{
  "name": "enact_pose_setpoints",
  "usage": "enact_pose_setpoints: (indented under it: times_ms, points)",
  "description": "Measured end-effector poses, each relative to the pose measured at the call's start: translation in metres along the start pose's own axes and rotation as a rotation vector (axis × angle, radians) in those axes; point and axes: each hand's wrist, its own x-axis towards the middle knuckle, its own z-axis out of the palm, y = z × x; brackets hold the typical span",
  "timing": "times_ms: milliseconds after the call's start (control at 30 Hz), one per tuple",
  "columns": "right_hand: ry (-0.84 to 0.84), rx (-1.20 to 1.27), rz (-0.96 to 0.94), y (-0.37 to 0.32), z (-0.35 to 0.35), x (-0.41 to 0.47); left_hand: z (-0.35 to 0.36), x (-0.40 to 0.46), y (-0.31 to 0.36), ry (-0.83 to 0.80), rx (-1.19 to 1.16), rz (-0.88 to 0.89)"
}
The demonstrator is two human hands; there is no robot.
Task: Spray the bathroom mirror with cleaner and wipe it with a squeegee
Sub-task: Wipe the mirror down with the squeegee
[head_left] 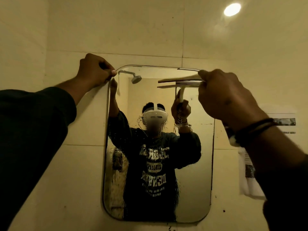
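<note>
Right hand (226,95) is wrapped tight round the squeegee (180,80), blade flat on the mirror (196,164) near its top right corner, while left hand (95,70) pinches the top left corner.

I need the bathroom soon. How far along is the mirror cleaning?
Spraying looks done: droplets cover the mirror, mostly its middle and lower left. In hand: the right hand holds the squeegee against the top right of the glass, while the left hand grips the top left corner. Left: wiping most of the glass below.
</note>
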Motion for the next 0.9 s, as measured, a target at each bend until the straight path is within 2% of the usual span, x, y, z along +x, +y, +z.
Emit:
enact_pose_setpoints:
  times_ms: [133,267,433,533,733,900]
  points:
    - [-0.015,-0.035,-0.011,-0.012,0.014,-0.008,0.000,0.001,-0.002,-0.013,0.005,0.004]
    - [-0.032,-0.010,-0.031,-0.004,0.034,-0.052,0.000,0.001,-0.004,-0.003,0.009,0.007]
    - [-0.137,0.015,-0.034,0.005,0.056,-0.110,0.001,-0.001,-0.002,0.001,0.027,0.023]
    - [-0.226,0.010,-0.018,0.006,0.054,-0.116,0.001,-0.003,0.001,0.006,0.024,0.013]
    - [-0.038,0.041,-0.171,-0.036,0.036,-0.069,0.001,-0.004,0.001,0.008,-0.007,-0.026]
    - [-0.029,-0.012,-0.179,-0.071,0.052,-0.029,0.000,-0.004,0.003,-0.005,0.003,-0.010]
